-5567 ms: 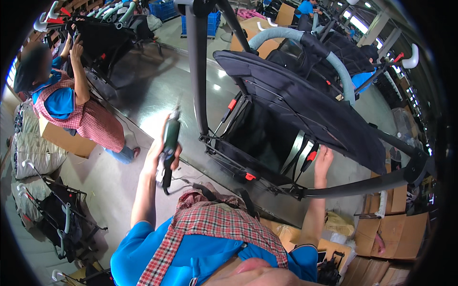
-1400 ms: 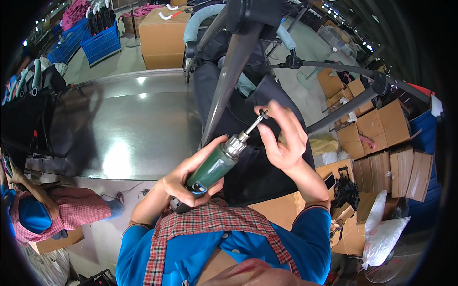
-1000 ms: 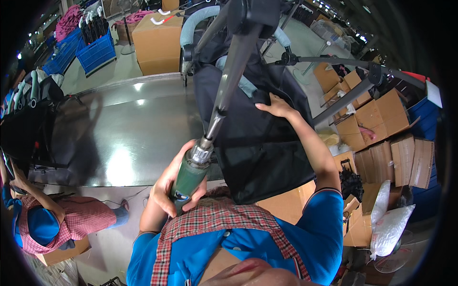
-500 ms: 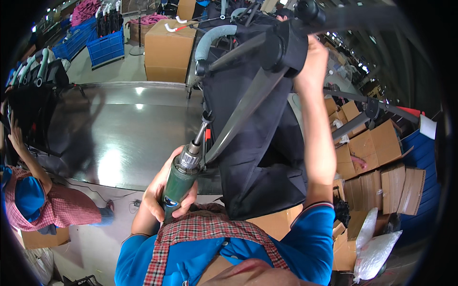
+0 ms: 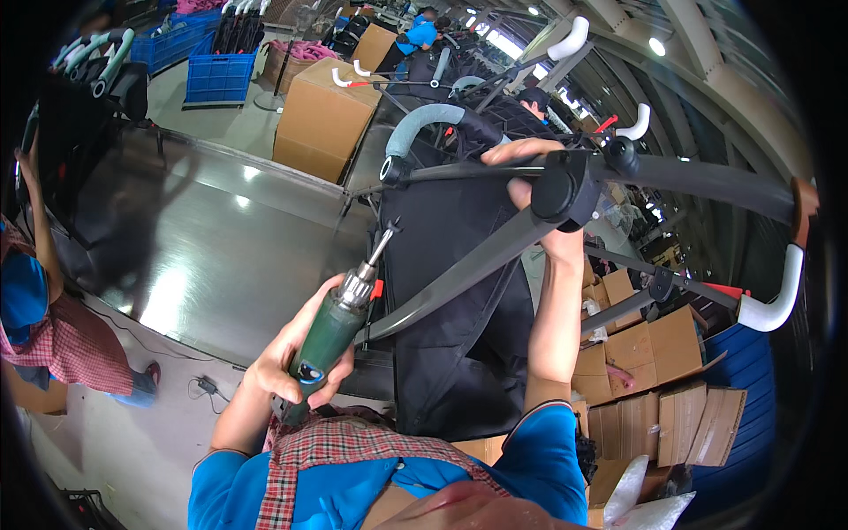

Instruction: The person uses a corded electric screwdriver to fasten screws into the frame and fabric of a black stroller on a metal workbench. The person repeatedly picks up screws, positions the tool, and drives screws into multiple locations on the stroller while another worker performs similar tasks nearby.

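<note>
My left hand (image 5: pixel 300 367) is wrapped round a green electric screwdriver (image 5: pixel 323 329), whose metal bit points up and away from me. The bit's tip is near a folding stroller (image 5: pixel 450 283) with black fabric, standing on the metal table. In the picture the tip does not plainly meet any part of it. My right hand (image 5: pixel 562 247) grips the stroller's dark frame beside a round black hinge joint (image 5: pixel 558 187), which hides part of the palm. A grey tube (image 5: pixel 468 269) slants down from that joint. The stroller has a grey foam-covered bar (image 5: pixel 424 124) and white curved handles (image 5: pixel 782 296).
A shiny metal table (image 5: pixel 212 238) stretches to the left, where a co-worker in a checked apron (image 5: pixel 84 349) stands by another stroller. Beyond it are a large cardboard box (image 5: pixel 322 119) and a blue crate (image 5: pixel 219 79). Opened cartons (image 5: pixel 654 353) are piled at right.
My right hand and the hinge joint have come lower and nearer, and the stroller's handles now show at right. The screwdriver has shifted slightly left and down. The view has tilted.
</note>
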